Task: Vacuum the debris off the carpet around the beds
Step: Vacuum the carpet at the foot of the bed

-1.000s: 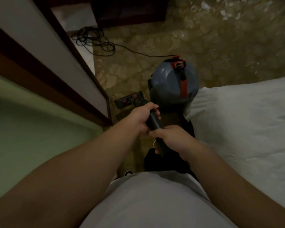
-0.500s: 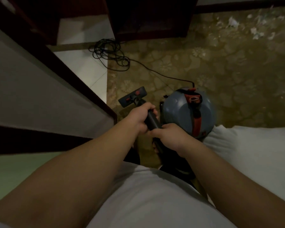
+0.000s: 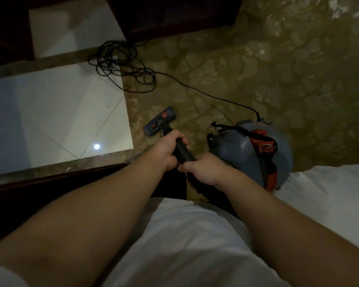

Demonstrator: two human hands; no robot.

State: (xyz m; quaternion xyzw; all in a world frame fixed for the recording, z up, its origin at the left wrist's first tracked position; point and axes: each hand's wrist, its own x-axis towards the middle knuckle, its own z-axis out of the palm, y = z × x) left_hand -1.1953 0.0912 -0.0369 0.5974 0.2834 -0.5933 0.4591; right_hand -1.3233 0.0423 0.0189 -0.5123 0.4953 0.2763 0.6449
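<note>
Debris lies as pale scraps on the patterned carpet in the upper right corner of the frame. It is well apart from the vacuum's floor head, which sits on the carpet left of centre, just beside the edge of the white tile floor. 2 hands grasp the black wand. The left hand is nearer the floor head, its fingers wrapped round the tube. The right hand is just below it in the frame, fingers clenched round the same tube. Right of the hands, the grey canister with red trim stands on the carpet, just beside the corner of the white bed at the right edge. A black cord runs from the canister up and left to a loose tangle lying across tile and carpet.
</note>
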